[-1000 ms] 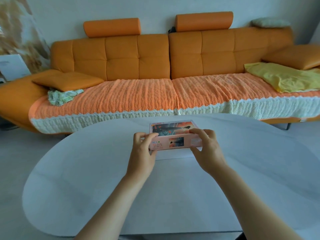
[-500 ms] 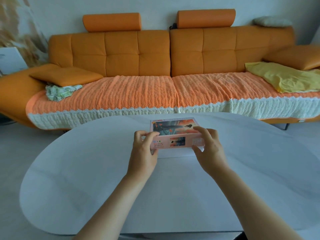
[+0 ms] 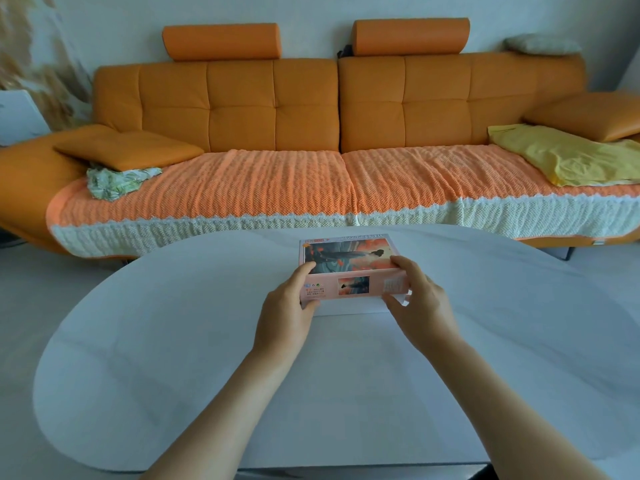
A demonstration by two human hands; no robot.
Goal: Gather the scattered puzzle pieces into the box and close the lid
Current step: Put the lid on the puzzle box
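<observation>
- Pink puzzle box (image 3: 354, 285) sits on white desk (image 3: 346, 393), far half, picture lid (image 3: 348, 252) on top; no loose pieces in sight.
- Head view: left hand (image 3: 287, 306) clamped on near-left corner, thumb on lid. Right hand (image 3: 422, 303) grips near-right corner, fingers over top edge.
- Prob. seating the lid: press both corners evenly, straight down. Check the far edge, can't tell if flush.

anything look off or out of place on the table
Nothing stands out. The box looks shut and undamaged, gripped at its near corners by the left hand and right hand; no loose pieces show on the table.
</observation>
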